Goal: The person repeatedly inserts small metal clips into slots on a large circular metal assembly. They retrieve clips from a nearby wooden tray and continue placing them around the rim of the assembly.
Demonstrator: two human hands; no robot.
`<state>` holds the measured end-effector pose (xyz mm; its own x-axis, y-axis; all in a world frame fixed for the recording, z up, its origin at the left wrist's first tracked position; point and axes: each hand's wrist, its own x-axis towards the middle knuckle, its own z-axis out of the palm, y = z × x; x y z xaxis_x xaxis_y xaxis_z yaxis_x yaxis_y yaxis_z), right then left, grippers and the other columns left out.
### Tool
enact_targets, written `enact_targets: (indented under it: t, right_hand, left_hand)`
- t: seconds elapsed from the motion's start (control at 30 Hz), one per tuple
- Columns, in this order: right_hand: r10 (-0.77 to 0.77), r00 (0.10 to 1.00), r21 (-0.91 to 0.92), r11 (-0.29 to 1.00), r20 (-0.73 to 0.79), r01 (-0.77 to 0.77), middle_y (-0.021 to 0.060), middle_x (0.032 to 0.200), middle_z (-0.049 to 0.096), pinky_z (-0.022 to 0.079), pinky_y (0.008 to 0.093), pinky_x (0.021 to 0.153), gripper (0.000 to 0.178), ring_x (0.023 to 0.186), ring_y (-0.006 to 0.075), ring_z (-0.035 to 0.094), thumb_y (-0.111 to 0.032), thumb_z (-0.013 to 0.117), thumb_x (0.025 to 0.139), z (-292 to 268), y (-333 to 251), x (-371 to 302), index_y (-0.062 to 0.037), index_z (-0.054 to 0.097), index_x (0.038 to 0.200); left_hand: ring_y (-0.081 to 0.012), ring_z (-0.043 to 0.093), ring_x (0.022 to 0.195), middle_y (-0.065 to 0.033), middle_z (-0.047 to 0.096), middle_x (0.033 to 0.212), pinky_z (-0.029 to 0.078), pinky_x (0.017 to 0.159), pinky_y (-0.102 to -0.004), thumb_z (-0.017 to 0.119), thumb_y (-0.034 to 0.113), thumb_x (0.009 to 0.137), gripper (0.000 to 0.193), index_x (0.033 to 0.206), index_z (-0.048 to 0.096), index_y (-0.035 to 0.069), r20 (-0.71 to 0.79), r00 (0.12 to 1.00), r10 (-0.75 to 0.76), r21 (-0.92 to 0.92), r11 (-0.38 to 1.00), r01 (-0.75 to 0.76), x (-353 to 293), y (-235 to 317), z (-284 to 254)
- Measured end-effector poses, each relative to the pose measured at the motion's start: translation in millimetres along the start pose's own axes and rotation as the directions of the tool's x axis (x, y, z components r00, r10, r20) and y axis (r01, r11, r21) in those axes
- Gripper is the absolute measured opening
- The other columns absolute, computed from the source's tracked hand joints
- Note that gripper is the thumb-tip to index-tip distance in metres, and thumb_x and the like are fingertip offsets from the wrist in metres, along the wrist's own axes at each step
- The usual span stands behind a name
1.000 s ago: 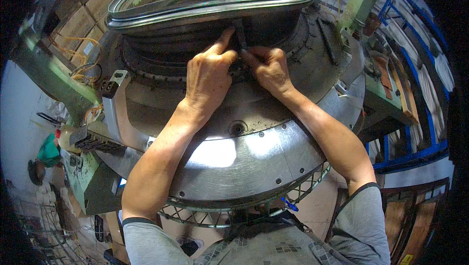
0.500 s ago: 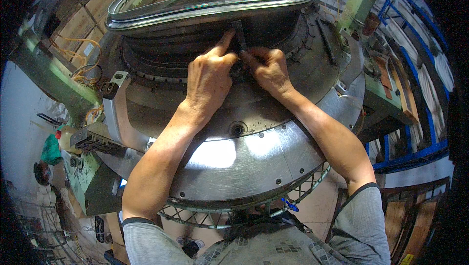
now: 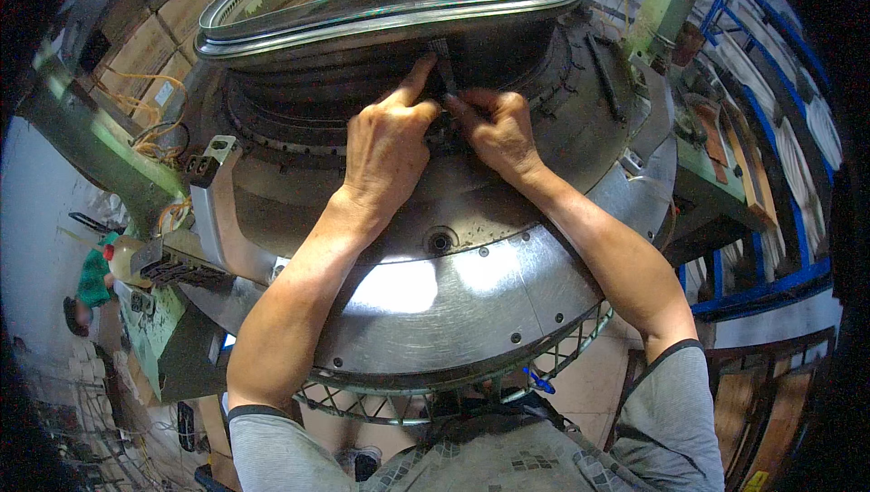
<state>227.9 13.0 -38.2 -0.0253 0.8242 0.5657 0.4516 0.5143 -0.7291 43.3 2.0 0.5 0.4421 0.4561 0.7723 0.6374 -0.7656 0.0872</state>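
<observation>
Both my hands work at the dark upright wall of a round metal machine cylinder (image 3: 317,84), below its shiny ring-shaped rim (image 3: 390,19). My left hand (image 3: 390,143) points its index finger up against a narrow grey ribbed strip (image 3: 441,53) on that wall. Its other fingers curl in, with the thumb side turned toward the right hand. Close beside it, my right hand (image 3: 505,134) pinches thumb and forefinger together at the lower end of the strip. Whatever lies between the fingertips is too small and dark to name.
A broad polished steel ring (image 3: 435,311) with screws curves between my forearms. Green machine legs (image 3: 109,152) stand left and right. A metal bracket (image 3: 213,197) rises at the left. A blue rack (image 3: 797,220) with pale cloth is at the right. Someone in green (image 3: 93,276) is far left.
My hands stay at almost the same spot, with only tiny finger shifts. The person in green at the far left has moved slightly.
</observation>
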Motion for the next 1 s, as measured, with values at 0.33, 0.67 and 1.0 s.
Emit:
enact_targets:
  t: [0.33, 0.67, 1.0]
  right_hand:
    - [-0.024, 1.000, -0.027, 0.999, -0.001, 0.024, 0.0122, 0.076, 0.072, 0.048, 0.0315, 0.059, 0.022, 0.065, 0.0135, 0.061, -0.019, 0.070, 0.094, -1.1, 0.8, 1.8, 0.0019, 0.075, 0.095]
    - [0.006, 1.000, -0.050, 0.999, -0.022, -0.008, 0.0153, 0.077, 0.073, 0.048, 0.0327, 0.060, 0.021, 0.066, 0.0147, 0.061, -0.019, 0.071, 0.092, -2.0, -4.2, 1.0, 0.0017, 0.076, 0.094]
    - [-0.031, 0.999, -0.129, 0.991, -0.045, 0.025, 0.0177, 0.082, 0.075, 0.051, 0.0310, 0.062, 0.022, 0.069, 0.0108, 0.064, -0.018, 0.073, 0.092, -1.9, -6.2, 1.5, 0.0038, 0.075, 0.096]
  left_hand:
    - [-0.0381, 0.072, 0.088, -0.0205, 0.056, 0.141, 0.061, 0.076, -0.0423, 0.060, -0.008, 0.067, 0.012, 0.076, 0.066, -0.002, 0.023, 1.000, -0.004, 0.016, 1.000, 0.004, -0.6, -2.4, 1.5]
    - [-0.0400, 0.071, 0.095, -0.0213, 0.056, 0.141, 0.060, 0.080, -0.0425, 0.058, -0.010, 0.069, 0.020, 0.082, 0.070, 0.000, 0.054, 0.998, -0.030, -0.019, 0.999, 0.031, 0.5, 1.6, -1.7]
    - [-0.0401, 0.070, 0.100, -0.0212, 0.056, 0.142, 0.060, 0.084, -0.0424, 0.058, -0.009, 0.071, 0.024, 0.086, 0.073, 0.002, 0.083, 0.996, -0.038, -0.015, 0.999, 0.040, 0.1, -0.5, -0.6]
